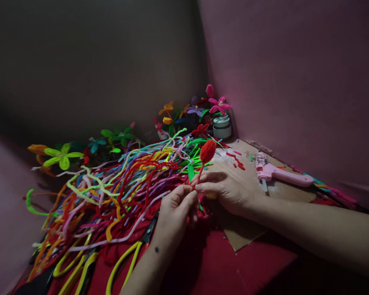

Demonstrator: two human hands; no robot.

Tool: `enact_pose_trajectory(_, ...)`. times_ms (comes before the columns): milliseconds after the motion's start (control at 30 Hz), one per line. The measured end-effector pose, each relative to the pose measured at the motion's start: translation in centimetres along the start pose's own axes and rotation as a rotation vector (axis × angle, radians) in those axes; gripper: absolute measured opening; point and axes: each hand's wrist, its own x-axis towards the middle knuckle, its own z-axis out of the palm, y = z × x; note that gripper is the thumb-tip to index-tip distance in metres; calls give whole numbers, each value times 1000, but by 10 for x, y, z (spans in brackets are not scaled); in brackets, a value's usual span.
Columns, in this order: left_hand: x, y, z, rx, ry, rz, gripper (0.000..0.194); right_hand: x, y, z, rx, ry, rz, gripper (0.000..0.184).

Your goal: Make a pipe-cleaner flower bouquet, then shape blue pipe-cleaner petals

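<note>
A red pipe-cleaner flower (208,151) with a rounded bud stands upright on a red stem between my hands. My left hand (178,207) pinches the lower stem between thumb and fingers. Against it, my right hand (223,189) is closed on the same stem, fingertips touching those of the left. A green pipe-cleaner piece (191,172) shows just left of the stem. Below the hands, partly hidden, are more green and pink bits. The stem's lower end is covered by my fingers.
Loose pipe cleaners (123,184) pile up at left, with yellow-handled scissors (124,262) in front. A pink glue gun (283,174) lies on a cardboard sheet (242,229) at right. Finished flowers (219,105) and a grey-white container (222,128) stand by the walls.
</note>
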Motion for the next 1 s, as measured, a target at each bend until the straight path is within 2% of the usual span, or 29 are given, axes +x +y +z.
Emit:
enact_pose_trajectory(67,-2,-2,3,223,154,189,5,-1,0,2,5,42,15,12)
enact_pose_trajectory(133,-3,-6,3,348,225,314,10,-1,1,3,-1,65,18,10)
enact_pose_trajectory(233,-1,-12,0,428,203,383,13,0,4,2,-21,64,4,10)
enact_pose_trajectory(333,0,-14,-4,423,195,404,11,-1,5,2,-131,34,-1,13)
enact_pose_trajectory(400,0,-11,-5,368,197,345,7,-3,3,3,-200,20,-18,17)
enact_pose_trajectory(467,0,-7,-4,256,177,224,8,-5,-1,6,-196,17,-32,19)
enact_pose_trajectory(567,1,0,-2,8,98,28,12,-7,-6,10,-130,-15,-22,16)
enact_pose_trajectory(633,1,4,-2,-141,40,-56,13,-7,-8,10,-96,-36,-12,13)
enact_pose_trajectory(800,1,8,-5,-330,-81,-146,13,-3,-2,5,-10,-29,44,8)
enact_pose_trajectory(1000,5,4,-13,-411,-232,-266,13,5,12,-5,68,-84,178,25)
